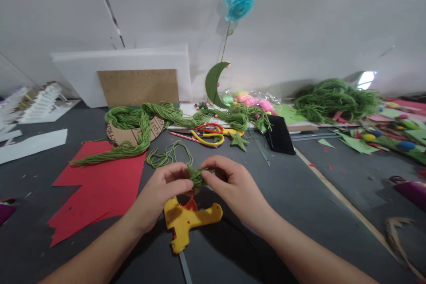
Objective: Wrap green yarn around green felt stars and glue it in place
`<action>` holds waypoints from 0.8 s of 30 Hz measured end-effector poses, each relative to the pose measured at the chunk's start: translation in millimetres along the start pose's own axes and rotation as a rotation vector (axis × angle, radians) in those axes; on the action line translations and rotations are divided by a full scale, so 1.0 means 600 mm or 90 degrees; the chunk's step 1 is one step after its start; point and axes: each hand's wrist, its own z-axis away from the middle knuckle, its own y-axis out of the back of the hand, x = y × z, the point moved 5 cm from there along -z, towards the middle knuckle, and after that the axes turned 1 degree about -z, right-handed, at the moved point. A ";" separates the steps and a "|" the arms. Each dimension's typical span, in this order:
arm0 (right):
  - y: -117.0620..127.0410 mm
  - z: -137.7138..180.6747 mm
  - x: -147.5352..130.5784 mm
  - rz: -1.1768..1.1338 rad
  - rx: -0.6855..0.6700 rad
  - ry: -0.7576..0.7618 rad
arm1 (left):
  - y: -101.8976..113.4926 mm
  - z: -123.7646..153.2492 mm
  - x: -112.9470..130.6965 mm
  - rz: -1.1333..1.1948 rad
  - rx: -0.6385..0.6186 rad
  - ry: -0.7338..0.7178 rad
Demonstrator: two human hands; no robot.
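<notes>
Between both hands is a small bundle of green yarn point(196, 177), held just above the dark table. My left hand point(171, 184) pinches its left side with thumb and fingers. On the other side, my right hand point(224, 177) pinches the yarn between thumb and forefinger. A loose loop of green yarn point(168, 153) trails on the table behind my left hand. Directly below the hands lies a yellow hot glue gun point(193, 219) with a glue stick point(185, 266) poking out of its back end. What the bundle is wrapped on, if anything, is hidden.
Red paper point(100, 182) lies left, with a green yarn skein point(140, 128) and a cardboard ring point(123, 136) at its far edge. Scissors point(213, 136), a green star point(238, 141) and a black phone point(281, 135) lie beyond. A green moon point(214, 84) leans against the white panel.
</notes>
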 end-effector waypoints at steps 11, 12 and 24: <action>-0.003 0.006 -0.010 0.056 -0.012 0.052 | 0.006 0.002 -0.002 -0.056 0.073 0.039; -0.001 0.007 -0.011 0.053 -0.007 0.049 | 0.007 0.001 -0.005 -0.038 0.071 0.041; -0.007 0.012 -0.012 0.155 0.002 0.114 | 0.004 0.002 -0.012 0.116 0.061 0.089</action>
